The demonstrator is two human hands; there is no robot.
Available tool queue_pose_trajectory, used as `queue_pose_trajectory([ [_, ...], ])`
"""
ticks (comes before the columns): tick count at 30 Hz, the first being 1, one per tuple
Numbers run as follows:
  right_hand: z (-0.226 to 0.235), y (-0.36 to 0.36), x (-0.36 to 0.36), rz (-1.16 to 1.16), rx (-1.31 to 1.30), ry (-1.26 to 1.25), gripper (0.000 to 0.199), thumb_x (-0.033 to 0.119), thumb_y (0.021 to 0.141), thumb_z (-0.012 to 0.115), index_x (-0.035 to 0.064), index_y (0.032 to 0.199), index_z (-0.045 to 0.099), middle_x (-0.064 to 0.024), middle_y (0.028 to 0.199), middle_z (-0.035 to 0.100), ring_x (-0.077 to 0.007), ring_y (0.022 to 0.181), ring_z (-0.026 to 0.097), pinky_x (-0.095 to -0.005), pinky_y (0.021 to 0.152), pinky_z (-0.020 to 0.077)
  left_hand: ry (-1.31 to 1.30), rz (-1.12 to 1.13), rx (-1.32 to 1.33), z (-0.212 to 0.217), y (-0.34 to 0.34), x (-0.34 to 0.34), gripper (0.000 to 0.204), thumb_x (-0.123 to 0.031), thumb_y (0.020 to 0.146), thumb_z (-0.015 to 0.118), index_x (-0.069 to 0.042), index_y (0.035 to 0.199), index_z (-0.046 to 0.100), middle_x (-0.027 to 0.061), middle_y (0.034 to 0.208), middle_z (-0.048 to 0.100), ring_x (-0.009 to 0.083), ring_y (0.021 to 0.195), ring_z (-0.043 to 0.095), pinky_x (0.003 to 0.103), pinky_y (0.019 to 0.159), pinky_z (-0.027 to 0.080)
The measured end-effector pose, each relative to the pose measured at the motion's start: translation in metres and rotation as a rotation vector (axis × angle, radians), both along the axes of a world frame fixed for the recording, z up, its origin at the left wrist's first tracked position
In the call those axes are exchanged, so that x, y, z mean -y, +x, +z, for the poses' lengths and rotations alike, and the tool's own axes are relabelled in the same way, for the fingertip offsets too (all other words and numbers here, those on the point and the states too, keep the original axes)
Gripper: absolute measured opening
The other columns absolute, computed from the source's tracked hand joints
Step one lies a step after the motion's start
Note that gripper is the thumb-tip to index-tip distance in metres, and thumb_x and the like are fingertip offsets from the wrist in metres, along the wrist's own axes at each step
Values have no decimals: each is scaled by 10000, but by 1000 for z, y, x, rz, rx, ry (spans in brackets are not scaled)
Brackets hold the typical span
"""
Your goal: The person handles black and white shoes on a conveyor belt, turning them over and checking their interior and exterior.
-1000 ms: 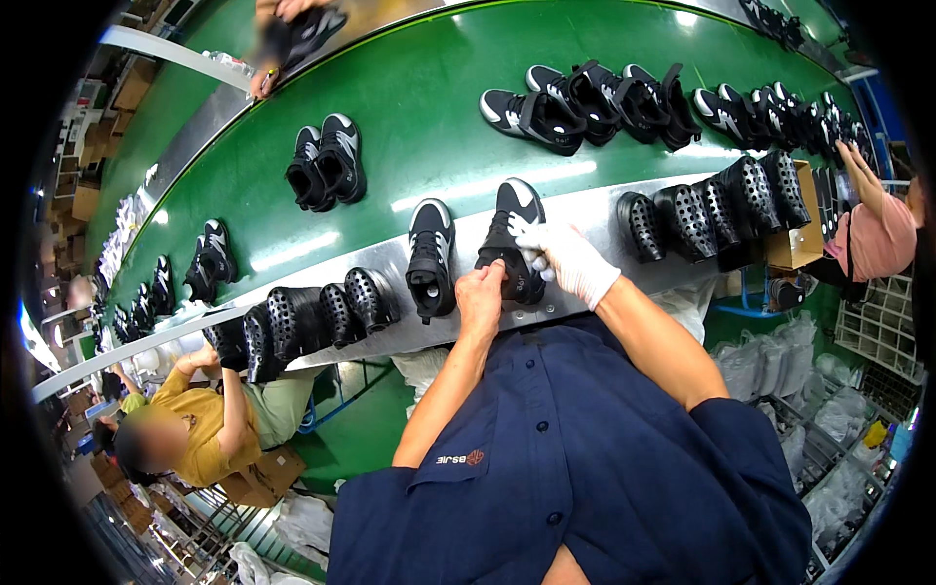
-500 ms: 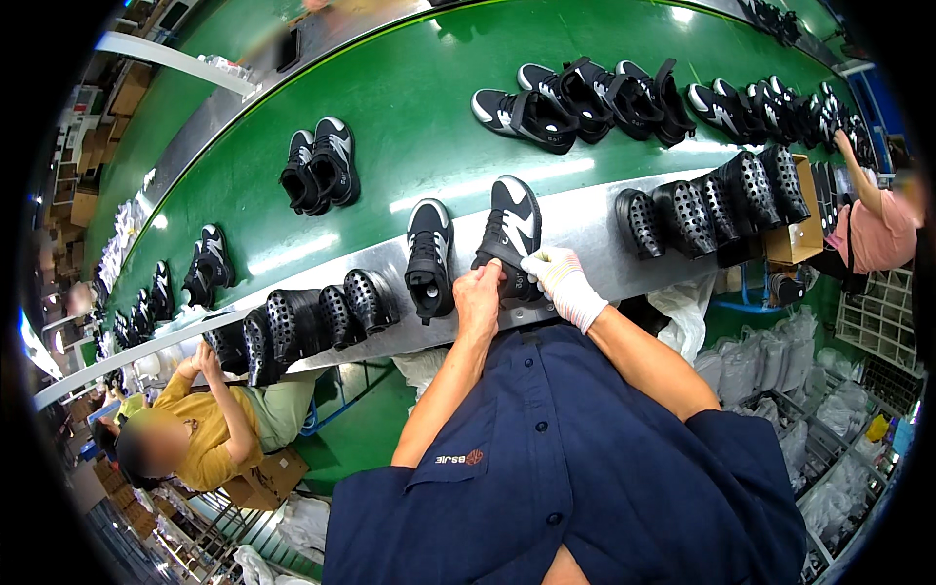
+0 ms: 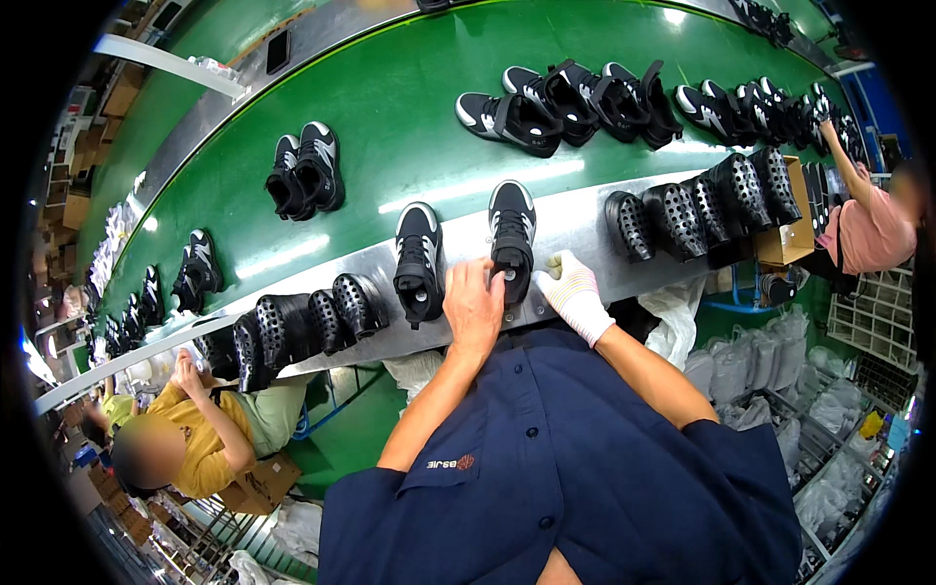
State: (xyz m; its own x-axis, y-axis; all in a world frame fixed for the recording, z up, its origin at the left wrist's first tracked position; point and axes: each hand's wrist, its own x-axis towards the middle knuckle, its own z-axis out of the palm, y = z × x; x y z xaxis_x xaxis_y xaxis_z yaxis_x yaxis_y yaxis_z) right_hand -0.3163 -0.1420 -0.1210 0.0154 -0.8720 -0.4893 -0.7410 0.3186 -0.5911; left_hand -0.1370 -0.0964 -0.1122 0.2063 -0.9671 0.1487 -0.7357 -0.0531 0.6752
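A black and white sneaker (image 3: 511,229) stands on the metal ledge (image 3: 575,219) at the near edge of the green conveyor belt (image 3: 409,127), toe pointing away from me. My bare left hand (image 3: 474,307) rests its fingers on the sneaker's heel. My right hand (image 3: 572,291), in a white glove, lies just right of the heel on the ledge with its fingers curled and nothing in it. A second matching sneaker (image 3: 419,261) stands beside the first, to the left of my left hand.
Rows of black perforated shoe lasts (image 3: 302,327) (image 3: 697,205) line the ledge on both sides. More sneaker pairs (image 3: 304,180) (image 3: 570,102) ride the belt. A person in yellow (image 3: 200,434) sits at lower left, and a person in pink (image 3: 863,229) works at right.
The right sneaker has been straightened and sits a little further left. My gloved right hand has let go of it and drawn back to the right; my left hand stays at the heel.
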Motion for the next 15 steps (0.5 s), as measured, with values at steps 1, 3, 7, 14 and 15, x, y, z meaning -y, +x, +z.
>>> queue_pose_trajectory([
  [1,3,4,0,45,22,-12,495,369,878,753,-32,1152,657,-271,1096,720,-422,1038,696,-472,937,539,-46,-39,27,7,-1,9,261,-53,802,800,-66,1036,685,110,865,623,329,864,628,439,790,523],
  [3,4,18,1,140,-71,-25,465,366,892,742,-34,1114,657,-274,1081,718,-433,1041,690,-481,927,540,-108,-147,48,6,-1,24,250,-12,782,779,-54,1003,671,116,891,633,341,869,621,452,790,522],
  [7,-7,24,-1,172,-92,-18,402,367,941,689,-21,1045,675,-274,1054,717,-439,1024,692,-494,908,543,-96,-148,14,-12,9,25,248,28,783,748,-37,1009,666,143,946,650,349,904,622,453,794,520],
  [14,3,28,7,198,-312,-132,458,423,962,649,-16,1088,685,-263,1063,718,-435,997,706,-499,896,561,27,-193,97,44,27,-16,286,-6,805,761,-25,1074,664,138,995,647,351,951,631,447,846,529],
  [15,-3,27,4,210,-281,-264,407,394,975,639,0,1053,703,-255,1068,716,-429,978,712,-505,873,568,48,-129,176,47,38,-32,306,-11,808,759,-32,1098,665,136,1032,649,354,984,632,450,861,532],
])
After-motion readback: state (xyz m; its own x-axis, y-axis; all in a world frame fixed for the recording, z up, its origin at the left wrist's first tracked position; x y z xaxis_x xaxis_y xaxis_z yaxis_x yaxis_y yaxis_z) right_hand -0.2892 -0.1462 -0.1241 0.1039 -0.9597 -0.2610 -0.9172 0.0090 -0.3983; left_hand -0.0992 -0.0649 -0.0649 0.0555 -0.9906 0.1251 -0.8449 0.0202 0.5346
